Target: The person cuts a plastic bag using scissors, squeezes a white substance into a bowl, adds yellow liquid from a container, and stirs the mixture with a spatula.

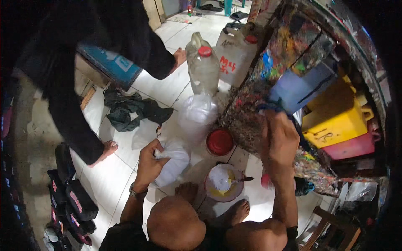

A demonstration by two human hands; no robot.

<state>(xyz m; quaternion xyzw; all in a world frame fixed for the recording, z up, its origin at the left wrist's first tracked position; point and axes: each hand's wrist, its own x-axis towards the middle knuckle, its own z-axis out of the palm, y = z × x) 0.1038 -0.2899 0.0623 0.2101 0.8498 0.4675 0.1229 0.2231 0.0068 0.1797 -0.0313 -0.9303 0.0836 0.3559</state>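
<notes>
My left hand (150,165) is closed around the gathered neck of a white plastic bag (175,161), bulging with pale contents and resting on the floor. My right hand (281,134) is raised beside a paint-stained cabinet (245,104). Its fingers are closed by a bunch of dark blue strips (274,105), though what exactly they grip is unclear. Between my feet stands a round tub (225,196) with white powder, yellow smears and a dark handle poking out. A red lid or shallow bowl (220,141) lies beyond it. Another filled clear bag (199,111) sits farther off.
Two cloudy jugs with red caps, one nearer (202,69) and one behind (236,54), stand along the cabinet. Yellow (341,115) and pink (354,146) containers are at right. A dark cloth (130,111) lies left, near a person in black (109,37). Black pouches (79,198) line the left.
</notes>
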